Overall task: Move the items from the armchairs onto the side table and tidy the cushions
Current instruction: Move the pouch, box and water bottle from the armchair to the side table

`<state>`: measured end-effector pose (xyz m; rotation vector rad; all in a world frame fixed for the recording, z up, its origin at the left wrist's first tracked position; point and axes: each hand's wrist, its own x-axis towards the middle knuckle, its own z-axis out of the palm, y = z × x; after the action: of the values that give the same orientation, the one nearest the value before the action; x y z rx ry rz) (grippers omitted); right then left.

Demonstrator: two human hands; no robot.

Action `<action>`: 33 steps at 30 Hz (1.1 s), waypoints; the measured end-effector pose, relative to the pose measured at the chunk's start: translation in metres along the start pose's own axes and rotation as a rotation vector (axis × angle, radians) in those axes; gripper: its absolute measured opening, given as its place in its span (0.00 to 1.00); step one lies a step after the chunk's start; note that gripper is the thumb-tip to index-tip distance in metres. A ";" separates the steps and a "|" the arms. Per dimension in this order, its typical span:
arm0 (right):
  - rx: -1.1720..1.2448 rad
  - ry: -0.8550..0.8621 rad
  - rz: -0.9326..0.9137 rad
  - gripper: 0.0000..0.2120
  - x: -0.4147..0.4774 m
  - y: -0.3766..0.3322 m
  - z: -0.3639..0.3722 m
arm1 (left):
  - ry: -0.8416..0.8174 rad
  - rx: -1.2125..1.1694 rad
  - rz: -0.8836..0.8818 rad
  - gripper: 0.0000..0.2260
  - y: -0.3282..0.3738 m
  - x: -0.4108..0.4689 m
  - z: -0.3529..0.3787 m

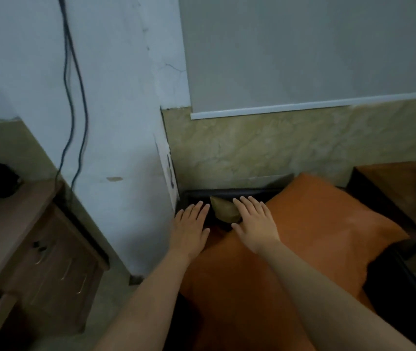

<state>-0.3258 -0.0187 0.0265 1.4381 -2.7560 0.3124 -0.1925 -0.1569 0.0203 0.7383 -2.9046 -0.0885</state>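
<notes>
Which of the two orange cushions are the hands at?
The large orange cushion in the middle: the right hand lies flat on it, the left hand at its left edge. The other orange cushion, far right, is untouched.

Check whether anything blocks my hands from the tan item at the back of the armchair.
Nothing visible does. The tan item lies uncovered between the left hand and the right hand, beside the orange cushion; the right hand is at its edge.
</notes>
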 end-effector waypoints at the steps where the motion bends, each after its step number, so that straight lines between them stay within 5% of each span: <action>1: 0.007 -0.004 0.005 0.30 0.010 0.014 0.000 | -0.012 -0.007 0.016 0.27 0.004 0.017 0.006; 17: 0.029 -0.101 -0.068 0.34 0.151 0.121 0.046 | -0.183 -0.105 0.092 0.30 -0.003 0.185 0.095; 33: 0.136 -0.180 0.042 0.34 0.221 0.162 0.160 | -0.342 -0.100 0.109 0.28 -0.033 0.309 0.273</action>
<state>-0.5725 -0.1370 -0.1343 1.5099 -2.9642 0.3979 -0.4872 -0.3279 -0.2145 0.5986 -3.2255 -0.3800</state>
